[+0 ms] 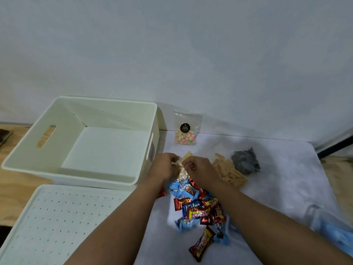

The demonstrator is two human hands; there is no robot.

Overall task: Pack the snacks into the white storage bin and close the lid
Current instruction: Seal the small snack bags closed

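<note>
Head view: left hand [165,165] and right hand [198,170] both pinch a clear snack packet [183,167] over the white-clothed surface [286,178], beside the open white storage bin [57,169]; its lid [57,217] lies nearer, wrapped candies [198,209] below, pale wall [191,54] behind.

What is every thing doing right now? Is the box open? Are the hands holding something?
White storage bin: open, nothing inside.
Lid: off, lying flat in front of the bin.
Left hand: fingers curled on a clear snack bag.
Right hand: also gripping that bag.
Candy bag with black label: standing against the wall.
Wrapped chocolate bars: piled loose on the white cloth.
Bag of yellow sticks: lying flat.
</note>
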